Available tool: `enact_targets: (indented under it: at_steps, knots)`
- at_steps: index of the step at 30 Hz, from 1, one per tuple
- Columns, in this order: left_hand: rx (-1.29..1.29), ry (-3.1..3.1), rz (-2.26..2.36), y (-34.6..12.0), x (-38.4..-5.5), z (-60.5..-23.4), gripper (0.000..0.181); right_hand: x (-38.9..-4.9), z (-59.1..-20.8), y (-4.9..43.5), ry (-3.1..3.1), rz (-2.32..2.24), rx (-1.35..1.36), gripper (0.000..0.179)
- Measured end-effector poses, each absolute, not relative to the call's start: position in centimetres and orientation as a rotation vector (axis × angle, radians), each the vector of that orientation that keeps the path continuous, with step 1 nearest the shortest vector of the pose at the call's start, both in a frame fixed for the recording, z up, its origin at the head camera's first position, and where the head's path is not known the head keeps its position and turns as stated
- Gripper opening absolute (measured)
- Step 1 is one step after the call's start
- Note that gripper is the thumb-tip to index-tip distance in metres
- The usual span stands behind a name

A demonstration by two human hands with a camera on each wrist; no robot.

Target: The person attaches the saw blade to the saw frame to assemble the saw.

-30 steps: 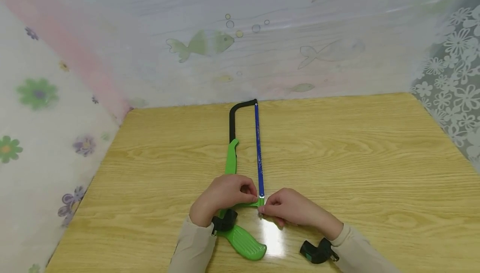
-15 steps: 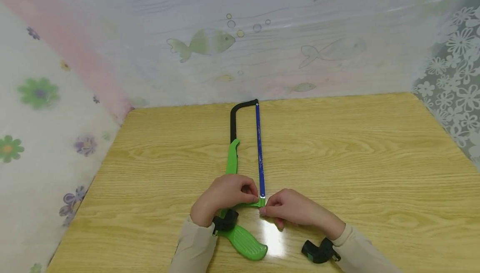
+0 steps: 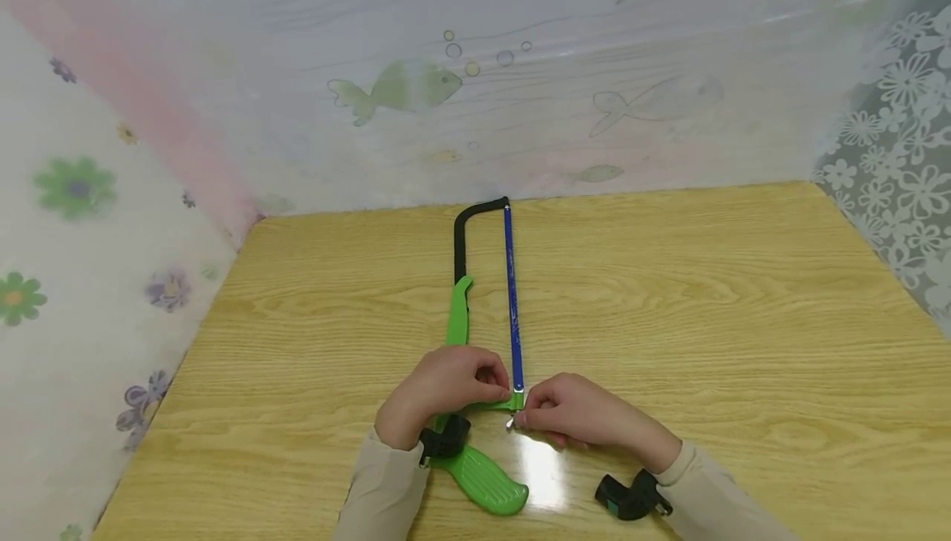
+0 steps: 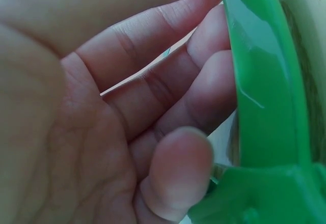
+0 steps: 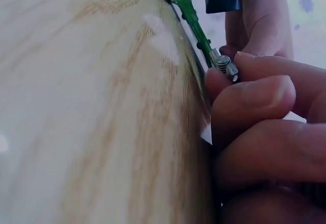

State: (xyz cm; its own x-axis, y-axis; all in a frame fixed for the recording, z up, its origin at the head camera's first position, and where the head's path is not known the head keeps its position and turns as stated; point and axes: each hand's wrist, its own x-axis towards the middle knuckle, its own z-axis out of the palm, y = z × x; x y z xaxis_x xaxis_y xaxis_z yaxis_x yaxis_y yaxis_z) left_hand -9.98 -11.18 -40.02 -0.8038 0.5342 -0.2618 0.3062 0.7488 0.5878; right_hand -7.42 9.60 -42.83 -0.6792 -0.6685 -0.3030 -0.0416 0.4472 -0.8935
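A hacksaw (image 3: 458, 322) lies flat on the table, its blue blade (image 3: 513, 301) on the right and its green handle (image 3: 486, 481) towards me. My left hand (image 3: 449, 380) holds the green frame at the near end of the blade. The left wrist view has its curled fingertips against the green frame (image 4: 265, 81) and the thumb by the bracket below. With thumb and fingers, my right hand (image 3: 587, 415) pinches a small silver wing nut (image 3: 510, 423) just below the blade's near end. Screw threads (image 5: 222, 66) show between those fingertips in the right wrist view.
The wood-grain table (image 3: 706, 301) reaches back to a wall covering (image 3: 535, 111) printed with fish. The saw's black front bow (image 3: 461, 235) ends close to that wall. Black wrist cameras (image 3: 631, 497) sit near both sleeves.
My right fingertips have shifted slightly around the wing nut, and its silver wing now shows beside them. The left hand and the hacksaw stay in place.
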Motion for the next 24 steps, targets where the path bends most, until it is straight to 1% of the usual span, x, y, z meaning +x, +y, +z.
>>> enact_targets:
  at_steps: [7,14,24]
  knots:
    - [0.642,2.528,0.744,-11.15,-10.00,-40.09,0.008,-7.51,-43.08,9.60,2.087,-1.244,-0.576,0.029]
    - [0.644,2.541,0.732,-11.14,-10.03,-40.12,0.007,-7.76,-43.32,9.40,2.194,-1.189,-0.627,0.026]
    - [0.635,2.532,0.742,-11.11,-9.97,-40.19,0.007,-7.62,-43.01,9.43,2.151,-1.189,-0.640,0.035]
